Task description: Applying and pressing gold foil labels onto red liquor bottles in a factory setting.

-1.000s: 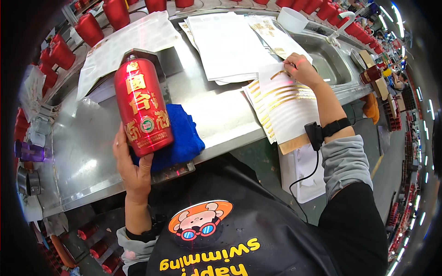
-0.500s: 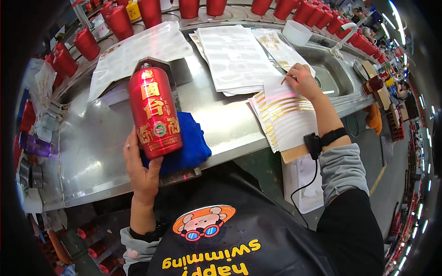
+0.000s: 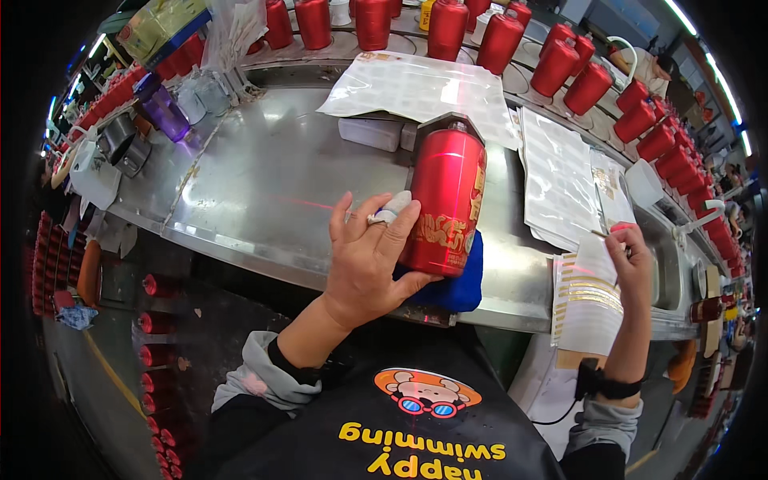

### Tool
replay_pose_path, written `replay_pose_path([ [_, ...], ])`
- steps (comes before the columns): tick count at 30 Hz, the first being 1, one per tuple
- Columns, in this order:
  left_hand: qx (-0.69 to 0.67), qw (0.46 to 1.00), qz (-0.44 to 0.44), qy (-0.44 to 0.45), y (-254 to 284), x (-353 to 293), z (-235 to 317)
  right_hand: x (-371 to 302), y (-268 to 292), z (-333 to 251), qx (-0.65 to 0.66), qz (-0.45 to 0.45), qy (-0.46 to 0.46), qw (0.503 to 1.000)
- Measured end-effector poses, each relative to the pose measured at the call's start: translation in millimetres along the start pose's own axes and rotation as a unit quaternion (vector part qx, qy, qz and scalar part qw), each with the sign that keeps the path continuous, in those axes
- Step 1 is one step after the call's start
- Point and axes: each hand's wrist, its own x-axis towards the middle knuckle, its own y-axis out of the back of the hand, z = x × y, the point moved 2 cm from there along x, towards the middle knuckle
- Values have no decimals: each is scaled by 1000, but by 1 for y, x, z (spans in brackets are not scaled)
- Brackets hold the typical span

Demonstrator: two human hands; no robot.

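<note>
A red bottle (image 3: 442, 204) with gold lettering lies tilted back on a folded blue cloth (image 3: 462, 284), its neck toward a dark angled rest (image 3: 474, 124). My left hand (image 3: 360, 260) grips its left side low down, thumb at the base and index finger along the wall. The other fingers stretch out to the left, and a white wrap (image 3: 392, 208) covers part of them. My right hand (image 3: 630, 260) pinches a thin gold-brown strip (image 3: 598, 234) above a white sheet of curved gold strip labels (image 3: 590, 296). The strip's exact kind is too small to make out.
White label sheets (image 3: 424, 84) lie behind the bottle, with another stack (image 3: 556, 180) to the right. A sink (image 3: 668, 272) and white tub (image 3: 642, 186) stand at the far right. Red bottles (image 3: 372, 24) line the conveyor behind. A purple bottle (image 3: 164, 108) stands left.
The view has swung left. The red bottle has turned, so its main lettering now faces right. My left hand has moved up its side; my right hand has pulled back from the sheet with the strip.
</note>
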Motion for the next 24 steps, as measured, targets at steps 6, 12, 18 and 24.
replay_pose_path([
  [6, -179, 982, 4, 66, 5, -3, -3, -20, -78, -117, 165, -109, 78, 977],
  [12, -293, 951, -47, 83, 10, 7, 4, -21, -138, -155, 151, -141, 159, 965],
  [18, -265, 949, -25, 170, 7, -12, -14, -27, -155, -150, 144, -135, 104, 975],
  [24, -305, 927, -20, 218, 4, -18, -24, -28, -158, -148, 137, -136, 85, 977],
])
